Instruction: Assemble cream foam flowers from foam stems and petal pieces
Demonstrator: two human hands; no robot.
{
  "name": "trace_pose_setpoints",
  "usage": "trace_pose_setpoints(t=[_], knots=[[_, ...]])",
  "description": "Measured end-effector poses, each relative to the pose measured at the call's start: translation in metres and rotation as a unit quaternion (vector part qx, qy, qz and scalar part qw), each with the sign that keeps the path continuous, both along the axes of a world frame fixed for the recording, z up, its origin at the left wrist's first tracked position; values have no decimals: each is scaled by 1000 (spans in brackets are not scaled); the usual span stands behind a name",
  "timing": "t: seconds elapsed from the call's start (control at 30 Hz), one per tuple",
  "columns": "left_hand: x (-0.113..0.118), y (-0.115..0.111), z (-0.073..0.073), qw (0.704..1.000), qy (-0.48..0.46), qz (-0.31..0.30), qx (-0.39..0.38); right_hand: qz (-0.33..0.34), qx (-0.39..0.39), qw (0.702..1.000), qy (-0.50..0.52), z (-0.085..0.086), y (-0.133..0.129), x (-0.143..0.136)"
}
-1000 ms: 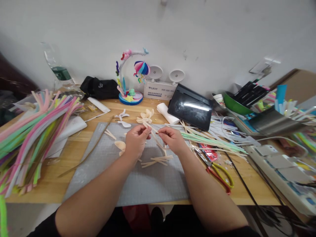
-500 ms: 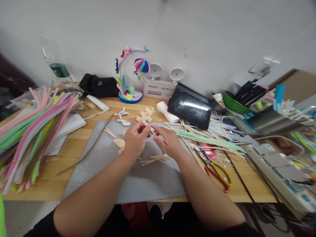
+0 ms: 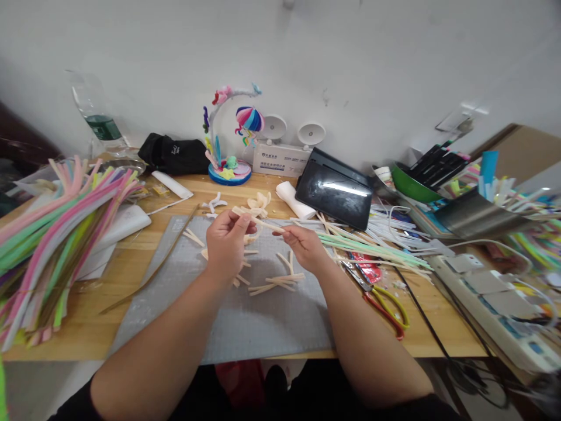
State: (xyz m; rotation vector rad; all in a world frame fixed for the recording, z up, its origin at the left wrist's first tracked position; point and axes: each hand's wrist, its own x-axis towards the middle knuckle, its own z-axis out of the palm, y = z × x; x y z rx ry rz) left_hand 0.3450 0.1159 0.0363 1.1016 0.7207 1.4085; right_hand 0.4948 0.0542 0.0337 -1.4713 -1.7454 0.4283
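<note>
A cream pipe cleaner piece (image 3: 265, 224) stretches between my hands above the grey cutting mat (image 3: 267, 327). Its left end is pinched by the thumb and fingers of my left hand (image 3: 227, 241), where more than one strand seems to lie together. My right hand (image 3: 304, 245) grips the other end between thumb and fingertips. Short cream pipe cleaner pieces (image 3: 276, 283) lie crossed on the mat below, and others lie partly hidden behind my left hand. Cream petal-like loops (image 3: 259, 202) rest beyond the hands, beside a white curled piece (image 3: 215, 203).
At left lies a thick bundle of coloured pipe cleaners (image 3: 74, 234). Scissors with red and yellow handles (image 3: 385, 307) lie right of the mat, near green pipe cleaners (image 3: 372, 250) and a power strip (image 3: 495, 316). A black tablet-like device (image 3: 335, 193) and a balloon ornament (image 3: 230, 169) stand behind.
My hands have moved apart, the left one leftward, and the pipe cleaner now spans the gap between them. Earlier the fingertips met close together. The view has shifted slightly.
</note>
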Motion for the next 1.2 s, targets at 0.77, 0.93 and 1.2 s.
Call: trace_pose_setpoints(t=[0.77,0.93,1.2], knots=[[-1,2,-2,999,-1,52,14,-28,104,987,-115,-15,10,11],[-1,3,-1,998,-1,62,13,-13,123,978,-167,-16,10,12],[-4,10,2,996,-10,83,13,-7,129,978,-164,-8,3,5]])
